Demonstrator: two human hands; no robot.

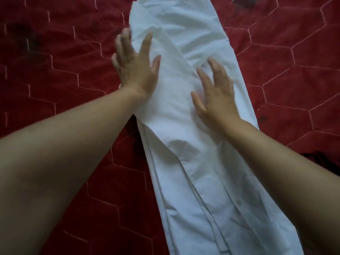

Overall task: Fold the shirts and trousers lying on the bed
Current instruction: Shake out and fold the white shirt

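White shirt (193,162) lies folded into a long strip on the red bed (64,70), both ends cut off by the frame. My left hand (135,65) and right hand (217,94) rest flat on it with fingers spread. Left fingertips are blurred.

Bed (294,57) w/ red quilted cover (55,74), pale hex stitching; dim light.

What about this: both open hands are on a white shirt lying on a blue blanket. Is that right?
Not quite: the head view shows the blanket is red, not blue. The left hand and right hand are indeed open on the white shirt.
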